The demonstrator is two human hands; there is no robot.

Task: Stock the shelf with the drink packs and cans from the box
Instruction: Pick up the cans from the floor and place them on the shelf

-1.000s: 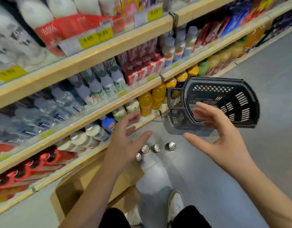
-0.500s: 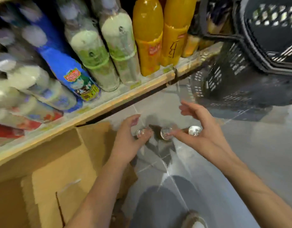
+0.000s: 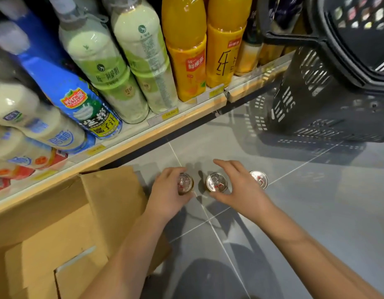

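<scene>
Three cans stand upright on the grey tile floor, seen from above by their silver tops. My left hand (image 3: 168, 194) is wrapped around the left can (image 3: 185, 182). My right hand (image 3: 240, 188) curls around the middle can (image 3: 217, 181), thumb in front and fingers behind. The right can (image 3: 259, 179) stands just beyond my right hand, partly hidden by it. The open cardboard box (image 3: 63, 240) sits at the lower left, its flap next to my left wrist. The bottom shelf (image 3: 143, 134) runs diagonally above the cans.
The shelf holds a blue bottle (image 3: 78, 98), pale green bottles (image 3: 113, 67) and orange juice bottles (image 3: 186, 50). A black plastic basket (image 3: 329, 100) stands on the floor at the upper right, close to the shelf. Grey floor tiles spread to the right.
The view has dropped from the whole shelving toward the floor. Both hands have gone down and closed around the left and middle cans.
</scene>
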